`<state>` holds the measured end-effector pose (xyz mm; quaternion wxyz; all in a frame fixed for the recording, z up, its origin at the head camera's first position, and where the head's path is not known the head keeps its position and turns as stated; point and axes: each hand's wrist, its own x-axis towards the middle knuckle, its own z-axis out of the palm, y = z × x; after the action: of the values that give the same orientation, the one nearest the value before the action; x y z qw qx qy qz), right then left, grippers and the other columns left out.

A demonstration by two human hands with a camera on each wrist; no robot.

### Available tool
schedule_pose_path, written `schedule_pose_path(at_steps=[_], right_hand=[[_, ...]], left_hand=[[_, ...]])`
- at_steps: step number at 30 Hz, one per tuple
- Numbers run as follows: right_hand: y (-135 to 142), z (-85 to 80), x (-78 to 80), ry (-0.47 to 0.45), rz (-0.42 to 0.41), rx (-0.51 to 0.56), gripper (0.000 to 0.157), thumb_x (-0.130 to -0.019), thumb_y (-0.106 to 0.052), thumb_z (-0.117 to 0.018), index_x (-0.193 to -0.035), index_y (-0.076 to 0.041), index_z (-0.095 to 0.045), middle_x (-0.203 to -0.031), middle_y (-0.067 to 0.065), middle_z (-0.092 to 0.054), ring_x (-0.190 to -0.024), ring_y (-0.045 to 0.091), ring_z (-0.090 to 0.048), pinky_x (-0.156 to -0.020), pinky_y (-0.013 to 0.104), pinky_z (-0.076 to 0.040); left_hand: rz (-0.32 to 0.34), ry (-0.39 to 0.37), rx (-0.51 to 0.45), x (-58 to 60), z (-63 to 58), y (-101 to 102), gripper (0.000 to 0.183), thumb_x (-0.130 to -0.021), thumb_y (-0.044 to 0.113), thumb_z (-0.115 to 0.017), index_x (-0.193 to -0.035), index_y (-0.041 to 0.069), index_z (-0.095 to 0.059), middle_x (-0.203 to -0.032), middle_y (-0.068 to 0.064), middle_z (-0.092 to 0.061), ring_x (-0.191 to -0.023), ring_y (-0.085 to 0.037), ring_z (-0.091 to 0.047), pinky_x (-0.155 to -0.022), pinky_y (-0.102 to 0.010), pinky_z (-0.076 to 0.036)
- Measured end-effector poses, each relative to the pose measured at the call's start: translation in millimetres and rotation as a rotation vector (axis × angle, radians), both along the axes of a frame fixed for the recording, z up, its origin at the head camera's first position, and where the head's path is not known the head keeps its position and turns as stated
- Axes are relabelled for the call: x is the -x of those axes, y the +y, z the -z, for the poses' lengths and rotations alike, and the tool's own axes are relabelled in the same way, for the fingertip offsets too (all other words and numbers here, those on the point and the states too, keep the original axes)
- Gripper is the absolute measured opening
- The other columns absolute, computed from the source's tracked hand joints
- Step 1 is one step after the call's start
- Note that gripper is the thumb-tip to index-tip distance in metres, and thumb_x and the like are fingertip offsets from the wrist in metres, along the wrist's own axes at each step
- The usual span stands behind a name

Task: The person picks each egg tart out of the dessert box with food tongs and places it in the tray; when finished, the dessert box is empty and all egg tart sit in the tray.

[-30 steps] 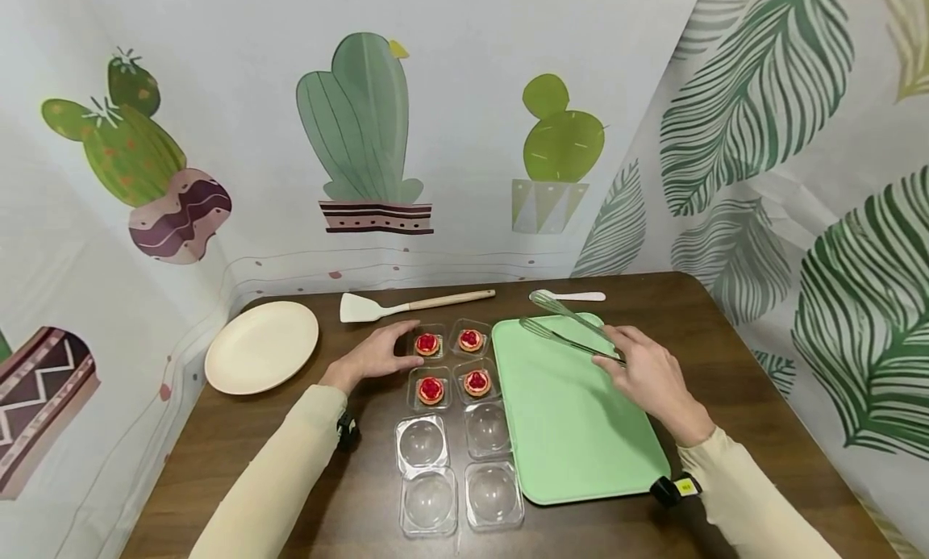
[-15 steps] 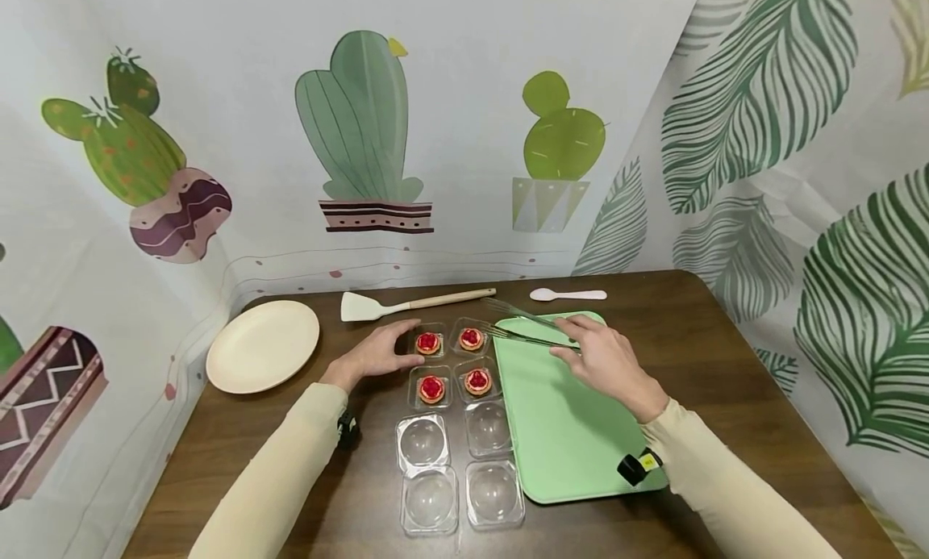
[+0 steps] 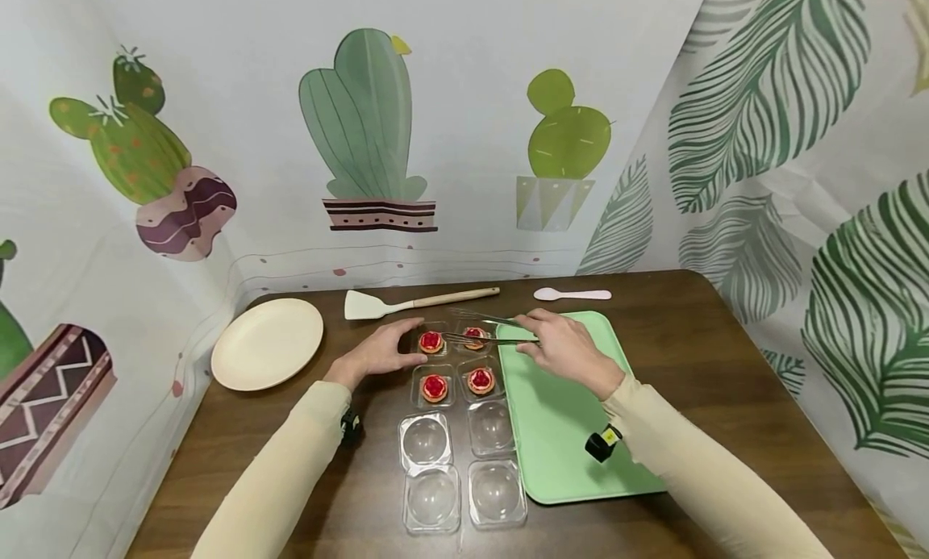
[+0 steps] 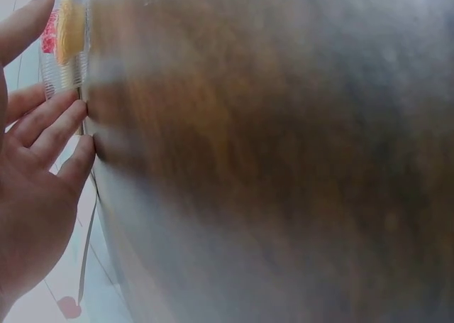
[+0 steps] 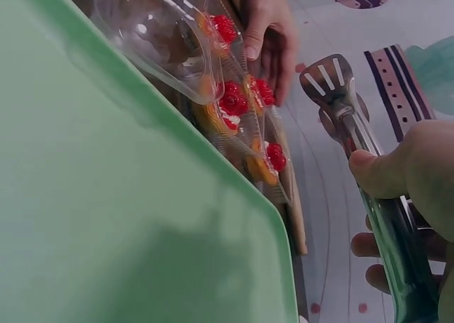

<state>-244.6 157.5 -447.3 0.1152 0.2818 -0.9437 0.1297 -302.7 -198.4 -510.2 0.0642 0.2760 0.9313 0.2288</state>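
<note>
My right hand holds slotted metal tongs, their arms spread and pointing left. In the head view the tongs overlap the back right fruit tart, with their tips between the two back tarts; the right wrist view shows a gap from tongs to tarts. My left hand stays at the back left clear container, which holds another fruit tart. Its thumb lies along the front side and its extended fingers along the back. In the left wrist view that container sits between thumb and fingers.
Two more tarts, including a front left tart, sit in clear containers. Nearer me, several domed clear plastic pieces lie beside a green tray. A cream plate stands left; a spatula and a spoon lie along the back.
My right hand has swung the tongs left, from over the green tray to over the back right tart. My left hand has kept its place at the back left container.
</note>
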Motion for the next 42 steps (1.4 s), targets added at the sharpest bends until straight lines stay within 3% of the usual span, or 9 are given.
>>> schedule_pose_path(at_steps=[16, 23, 28, 35, 42], right_hand=[[-39, 2.5, 17.1, -0.110, 0.008, -0.127, 0.053, -0.087, -0.038, -0.071, -0.132, -0.011, -0.061, -0.130, 0.010, -0.062, -0.099, 0.032, -0.068, -0.070, 0.042, -0.059], [-50, 3.4, 20.0, -0.120, 0.005, -0.154, 0.054, -0.085, -0.037, -0.073, -0.130, -0.010, -0.062, -0.122, 0.008, -0.064, -0.093, 0.031, -0.068, -0.063, 0.039, -0.058], [-56, 2.0, 22.5, -0.111, -0.014, -0.168, 0.048, -0.084, -0.034, -0.074, -0.124, -0.009, -0.065, -0.109, 0.007, -0.066, -0.084, 0.029, -0.068, -0.055, 0.036, -0.055], [-65, -4.0, 26.0, -0.146, -0.021, -0.223, 0.039, -0.085, -0.032, -0.074, -0.117, -0.010, -0.068, -0.101, 0.005, -0.064, -0.081, 0.026, -0.065, -0.057, 0.036, -0.055], [-79, -14.4, 26.9, -0.152, -0.018, -0.301, 0.020, -0.081, -0.027, -0.076, -0.094, -0.012, -0.071, -0.094, 0.003, -0.065, -0.076, 0.026, -0.065, -0.057, 0.042, -0.056]], left_hand=[[0.014, 0.010, -0.007, 1.0, 0.9, 3, 0.083, -0.080, 0.042, -0.078, -0.145, 0.005, -0.044, -0.146, -0.014, -0.049, -0.136, -0.028, -0.045, -0.114, -0.043, -0.036], [-0.008, 0.001, -0.020, 0.5, 0.6, 4, 0.084, -0.078, 0.042, -0.080, -0.143, 0.003, -0.045, -0.144, -0.015, -0.051, -0.134, -0.030, -0.046, -0.113, -0.043, -0.036], [-0.022, 0.004, -0.042, 0.0, -1.3, 4, 0.084, -0.077, 0.041, -0.081, -0.142, 0.001, -0.047, -0.143, -0.016, -0.052, -0.133, -0.031, -0.047, -0.112, -0.045, -0.037], [-0.042, -0.019, -0.044, 0.5, -0.6, 3, 0.085, -0.075, 0.042, -0.082, -0.141, 0.000, -0.047, -0.142, -0.016, -0.053, -0.133, -0.031, -0.047, -0.112, -0.045, -0.038], [-0.059, -0.025, -0.050, 1.8, 1.1, 2, 0.082, -0.075, 0.041, -0.083, -0.140, 0.003, -0.049, -0.140, -0.013, -0.054, -0.132, -0.028, -0.049, -0.111, -0.044, -0.038]])
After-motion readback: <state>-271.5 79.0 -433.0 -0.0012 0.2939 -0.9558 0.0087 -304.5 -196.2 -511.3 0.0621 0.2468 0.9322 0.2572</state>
